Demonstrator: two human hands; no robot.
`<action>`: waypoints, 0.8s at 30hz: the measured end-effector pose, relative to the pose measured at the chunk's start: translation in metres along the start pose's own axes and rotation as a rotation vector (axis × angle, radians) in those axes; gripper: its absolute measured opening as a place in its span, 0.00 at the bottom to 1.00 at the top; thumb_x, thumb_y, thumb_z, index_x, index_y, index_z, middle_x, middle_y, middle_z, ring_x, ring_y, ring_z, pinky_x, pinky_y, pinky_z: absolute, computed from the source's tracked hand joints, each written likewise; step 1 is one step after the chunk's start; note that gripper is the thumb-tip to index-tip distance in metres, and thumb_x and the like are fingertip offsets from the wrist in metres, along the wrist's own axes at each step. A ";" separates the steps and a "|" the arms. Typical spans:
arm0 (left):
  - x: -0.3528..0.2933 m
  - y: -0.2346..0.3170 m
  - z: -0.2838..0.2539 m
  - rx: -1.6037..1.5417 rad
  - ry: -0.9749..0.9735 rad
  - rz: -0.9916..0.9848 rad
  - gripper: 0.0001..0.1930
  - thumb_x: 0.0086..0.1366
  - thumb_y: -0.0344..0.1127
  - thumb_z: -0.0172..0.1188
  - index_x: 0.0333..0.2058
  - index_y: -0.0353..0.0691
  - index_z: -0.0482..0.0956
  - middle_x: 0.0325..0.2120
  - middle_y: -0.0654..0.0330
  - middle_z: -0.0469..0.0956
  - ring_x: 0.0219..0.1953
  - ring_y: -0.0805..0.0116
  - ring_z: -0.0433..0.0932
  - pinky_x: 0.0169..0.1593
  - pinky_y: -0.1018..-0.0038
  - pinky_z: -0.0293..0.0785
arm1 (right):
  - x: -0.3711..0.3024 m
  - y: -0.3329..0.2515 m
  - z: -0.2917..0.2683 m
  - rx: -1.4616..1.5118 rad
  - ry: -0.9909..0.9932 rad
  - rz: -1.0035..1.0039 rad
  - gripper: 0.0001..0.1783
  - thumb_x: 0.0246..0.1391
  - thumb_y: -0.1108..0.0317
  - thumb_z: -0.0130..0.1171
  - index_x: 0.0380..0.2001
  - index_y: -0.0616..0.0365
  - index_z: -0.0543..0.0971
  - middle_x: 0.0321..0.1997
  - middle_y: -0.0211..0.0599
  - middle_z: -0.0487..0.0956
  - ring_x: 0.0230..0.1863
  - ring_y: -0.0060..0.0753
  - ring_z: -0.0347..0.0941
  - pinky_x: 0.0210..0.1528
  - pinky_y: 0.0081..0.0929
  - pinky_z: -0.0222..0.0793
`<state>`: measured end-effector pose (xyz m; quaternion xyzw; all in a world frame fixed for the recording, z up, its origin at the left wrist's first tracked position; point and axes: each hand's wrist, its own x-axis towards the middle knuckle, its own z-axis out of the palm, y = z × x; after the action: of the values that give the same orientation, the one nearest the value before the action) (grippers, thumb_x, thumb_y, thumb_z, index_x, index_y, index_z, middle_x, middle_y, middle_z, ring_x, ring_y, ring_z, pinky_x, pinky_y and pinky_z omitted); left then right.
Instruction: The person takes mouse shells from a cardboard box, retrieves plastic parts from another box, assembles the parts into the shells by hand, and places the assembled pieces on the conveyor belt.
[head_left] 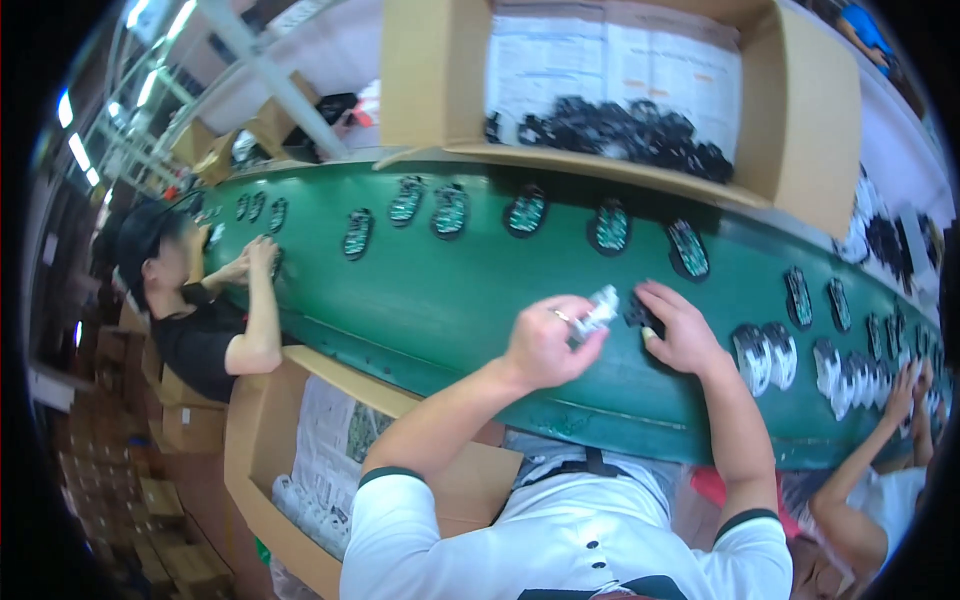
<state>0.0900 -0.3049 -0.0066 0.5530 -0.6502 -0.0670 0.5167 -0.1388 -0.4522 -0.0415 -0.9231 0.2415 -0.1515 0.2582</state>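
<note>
Taking the two hands as the dial's centre, the left hand (553, 340) closes thumb and bent fingers on a white moulded plastic part (602, 311), its end projecting toward 2 o'clock. The right hand (685, 333), just beside at 3 o'clock, is half curled, with a black plastic piece (639, 311) between fingertips and thumb. The two parts sit near each other, apart, above the green workbench (450, 300); whether the black one also rests on the bench I cannot tell.

Black oval housings with green circuit boards lie at 10 to 11 o'clock (526, 211), 12 (611, 228) and between 1 and 2 (688, 250). White curved shells (752, 358) stand past 3 o'clock. A cardboard box (820, 130) at 12 holds heaped black parts (640, 138); an open carton (250, 450) at 8 holds white ones (310, 512). Co-workers are at 9 (205, 325) and 4 o'clock (880, 490).

The step in hand looks like presenting the white part to the black piece. If so, the next move calls for turning both to matching faces and steadying one while the other is fitted.
</note>
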 end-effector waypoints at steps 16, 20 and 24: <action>-0.004 -0.040 -0.012 -0.716 0.373 -0.519 0.13 0.73 0.28 0.64 0.52 0.35 0.72 0.44 0.57 0.82 0.44 0.73 0.82 0.51 0.73 0.81 | -0.004 0.004 -0.003 0.061 0.229 -0.024 0.22 0.65 0.71 0.57 0.61 0.60 0.79 0.49 0.52 0.86 0.48 0.52 0.86 0.53 0.43 0.81; -0.012 -0.034 -0.004 -0.745 0.098 -0.522 0.15 0.77 0.29 0.58 0.57 0.32 0.67 0.46 0.58 0.80 0.45 0.74 0.81 0.51 0.74 0.80 | 0.004 -0.011 0.002 0.769 0.200 0.304 0.25 0.70 0.73 0.50 0.69 0.61 0.72 0.48 0.40 0.86 0.37 0.25 0.83 0.41 0.28 0.80; -0.009 -0.038 0.007 -0.277 -0.352 -0.526 0.34 0.75 0.28 0.59 0.73 0.33 0.54 0.51 0.54 0.79 0.54 0.69 0.79 0.58 0.71 0.78 | 0.005 0.001 0.017 0.892 0.123 0.225 0.26 0.72 0.73 0.48 0.70 0.58 0.72 0.58 0.35 0.81 0.44 0.21 0.78 0.47 0.23 0.77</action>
<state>0.1086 -0.3158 -0.0404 0.6064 -0.5492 -0.3798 0.4317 -0.1281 -0.4489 -0.0548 -0.6792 0.2661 -0.2661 0.6301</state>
